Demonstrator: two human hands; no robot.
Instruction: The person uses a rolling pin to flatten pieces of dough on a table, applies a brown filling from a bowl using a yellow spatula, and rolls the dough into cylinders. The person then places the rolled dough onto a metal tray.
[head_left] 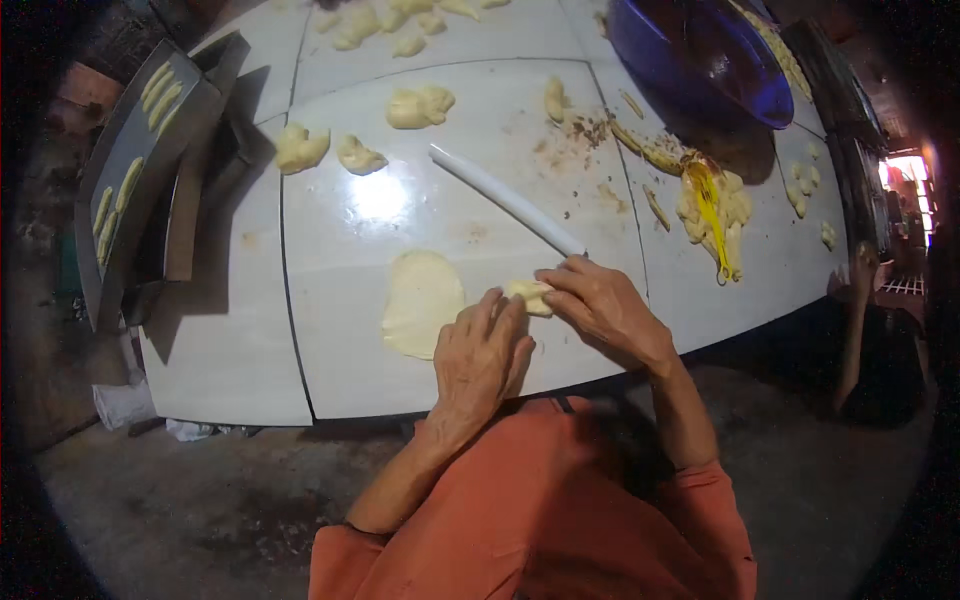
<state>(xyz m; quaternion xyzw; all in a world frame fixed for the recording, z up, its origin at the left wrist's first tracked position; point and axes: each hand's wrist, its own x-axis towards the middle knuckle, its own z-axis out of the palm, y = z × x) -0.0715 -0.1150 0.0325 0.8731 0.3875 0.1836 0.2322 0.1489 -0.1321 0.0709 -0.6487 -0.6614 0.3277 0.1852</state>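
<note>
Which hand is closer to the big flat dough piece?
Left: the left hand is at the right edge of the flat dough; the right hand is farther rightward.

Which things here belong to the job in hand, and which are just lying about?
In the job, apparently: handled dough piece, flattened dough, white rod, dough lumps, tray with dough strips, yellow utensil, blue bowl.

Seemingly just lying about: white bag at lower left, brown crumbs.

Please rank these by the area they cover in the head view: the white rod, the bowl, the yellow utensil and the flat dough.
Largest to smallest:
1. Bowl, despite being cut by the top edge
2. Flat dough
3. White rod, long but thin
4. Yellow utensil
</note>
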